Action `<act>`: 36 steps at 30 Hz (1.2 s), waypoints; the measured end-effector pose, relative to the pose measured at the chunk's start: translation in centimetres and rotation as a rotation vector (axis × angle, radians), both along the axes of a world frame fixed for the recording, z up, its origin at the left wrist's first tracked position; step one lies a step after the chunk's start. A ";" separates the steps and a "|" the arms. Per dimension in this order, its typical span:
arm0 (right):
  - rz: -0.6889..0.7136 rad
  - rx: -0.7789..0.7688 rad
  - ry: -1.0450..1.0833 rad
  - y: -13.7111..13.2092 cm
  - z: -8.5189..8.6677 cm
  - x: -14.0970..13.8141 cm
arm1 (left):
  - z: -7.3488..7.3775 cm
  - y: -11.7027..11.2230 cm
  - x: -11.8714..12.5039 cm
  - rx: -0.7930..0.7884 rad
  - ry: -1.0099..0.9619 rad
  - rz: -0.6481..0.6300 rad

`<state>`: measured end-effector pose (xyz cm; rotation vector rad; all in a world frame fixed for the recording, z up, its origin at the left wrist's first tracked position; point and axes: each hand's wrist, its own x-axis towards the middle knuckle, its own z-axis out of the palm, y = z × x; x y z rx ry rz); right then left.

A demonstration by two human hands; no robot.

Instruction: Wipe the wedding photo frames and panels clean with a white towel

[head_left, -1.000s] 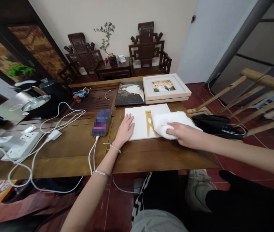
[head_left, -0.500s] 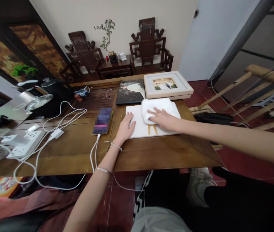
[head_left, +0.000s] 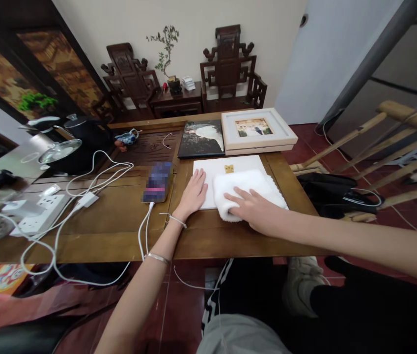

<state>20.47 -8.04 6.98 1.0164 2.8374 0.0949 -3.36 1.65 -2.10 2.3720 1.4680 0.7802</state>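
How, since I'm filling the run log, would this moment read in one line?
left hand: on board edge; right hand: on cloth; cloth: covers part of board; gold patch: visible; phone: left of board

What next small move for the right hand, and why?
Probably slide the white cloth forward over the gold patch: the right hand has it across the near edge of the white board, leaving that patch exposed, while the left hand lies on the board's left.
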 end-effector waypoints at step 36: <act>0.092 0.058 0.035 2.4 -0.2 -0.5 | 0.2 -0.1 -0.1 0.016 -0.050 0.008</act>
